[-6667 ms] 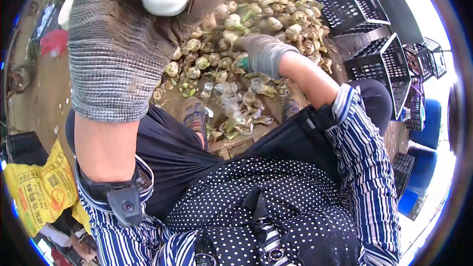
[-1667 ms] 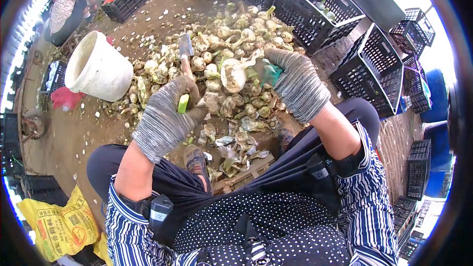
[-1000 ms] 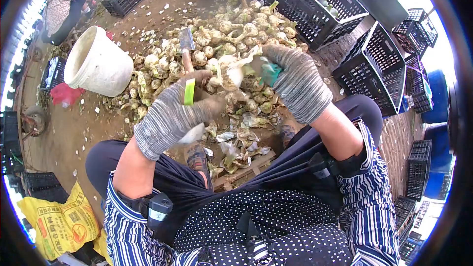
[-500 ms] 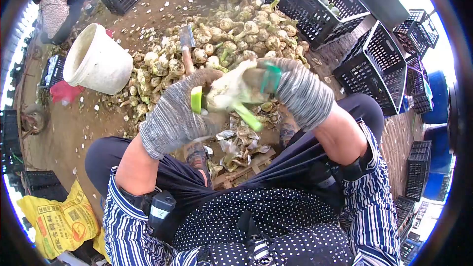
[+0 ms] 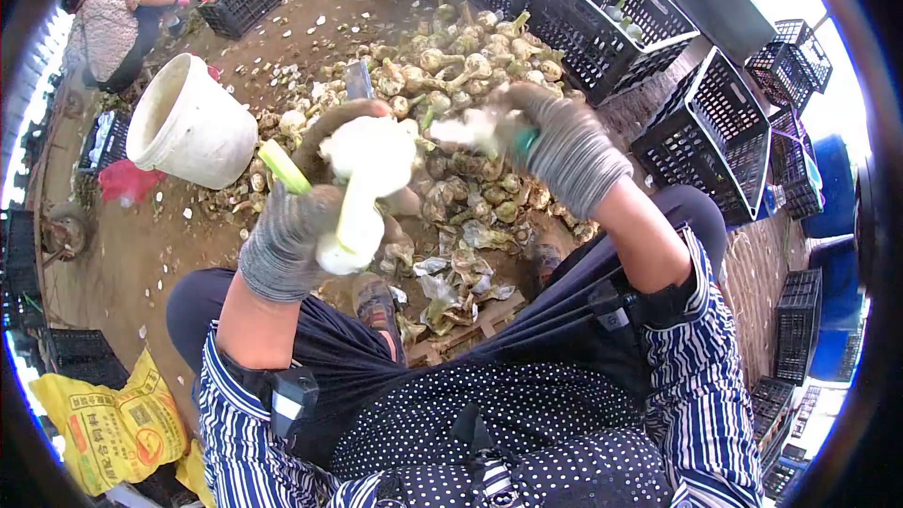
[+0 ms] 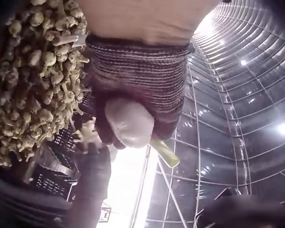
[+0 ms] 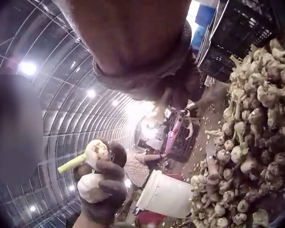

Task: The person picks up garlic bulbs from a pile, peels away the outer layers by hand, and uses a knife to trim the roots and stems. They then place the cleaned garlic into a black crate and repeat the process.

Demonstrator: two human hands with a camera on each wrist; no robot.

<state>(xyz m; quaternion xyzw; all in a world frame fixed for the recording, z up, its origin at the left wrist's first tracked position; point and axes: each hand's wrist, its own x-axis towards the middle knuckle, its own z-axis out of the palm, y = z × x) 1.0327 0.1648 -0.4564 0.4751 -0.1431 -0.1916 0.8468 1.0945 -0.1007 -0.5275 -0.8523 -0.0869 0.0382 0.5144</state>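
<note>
My gloved left hand (image 5: 306, 198) grips white peeled garlic bulbs (image 5: 372, 152) with green stems. One stem (image 5: 284, 167) sticks up beside the thumb side of the hand. In the right wrist view, dark glove fingers curl round two bulbs (image 7: 92, 187), one above the other. My gloved right hand (image 5: 569, 150), with a green band near its fingers, is apart from the bulbs. It pinches pale, blurred garlic skin (image 5: 463, 130); the left wrist view shows this as a ragged strip (image 6: 88, 133). A metal blade (image 5: 358, 80) stands up between the hands and the heap behind.
A large heap of unpeeled garlic (image 5: 461, 66) lies ahead, with loose skins (image 5: 451, 287) near the feet. A white bucket (image 5: 193, 127) stands left. Black crates (image 5: 705, 132) line the right side. Another person (image 5: 113, 23) is at far left; a yellow sack (image 5: 113, 423) lies nearby.
Half a second ago both hands were together at a garlic bulb. Now the right hand has drawn away to the right with skin, and the left, holding clean white bulbs, has moved slightly left.
</note>
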